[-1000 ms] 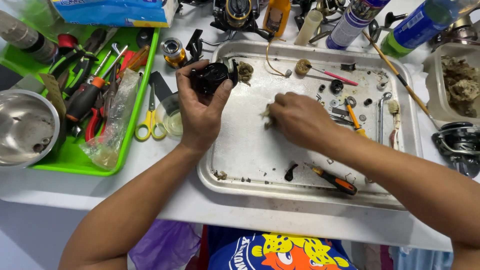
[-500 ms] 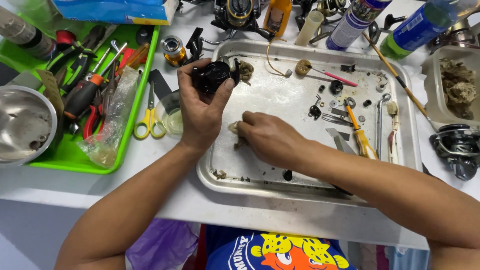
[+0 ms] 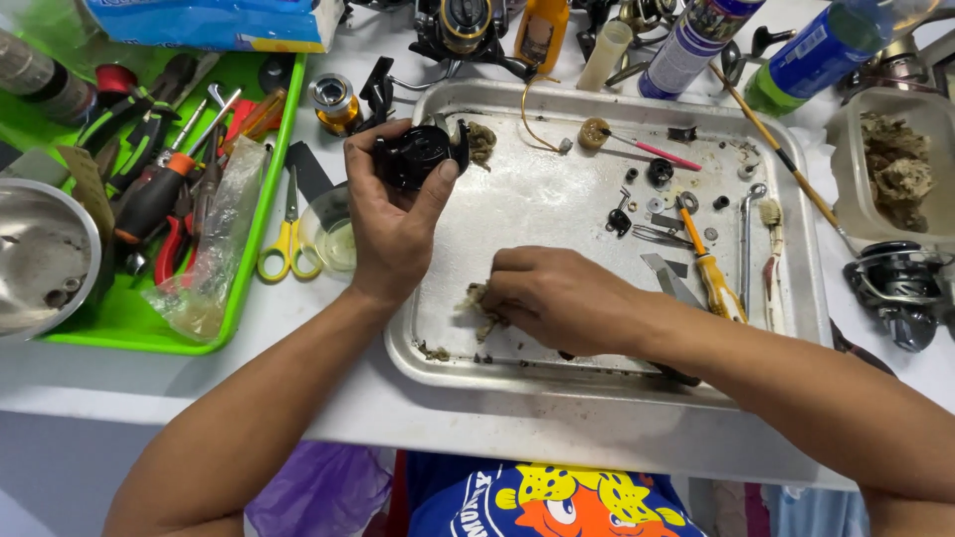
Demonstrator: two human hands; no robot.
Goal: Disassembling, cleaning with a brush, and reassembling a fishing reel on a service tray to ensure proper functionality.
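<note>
Hands (image 3: 393,224) work inside tray (image 3: 796,328), near its front edge.

Bare tray floor (image 3: 557,204) lies open mid-tray; small parts (image 3: 662,204) and screwdriver (image 3: 708,268) crowd its right side.

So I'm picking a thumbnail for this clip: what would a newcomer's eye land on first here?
Probably the two hands over the metal tray: the left hand grips a black fishing reel body at the tray's upper left corner, while the right hand pinches a dirty wad near its front edge. Next, the bright green tray of tools on the left, with yellow scissors beside it.
</note>
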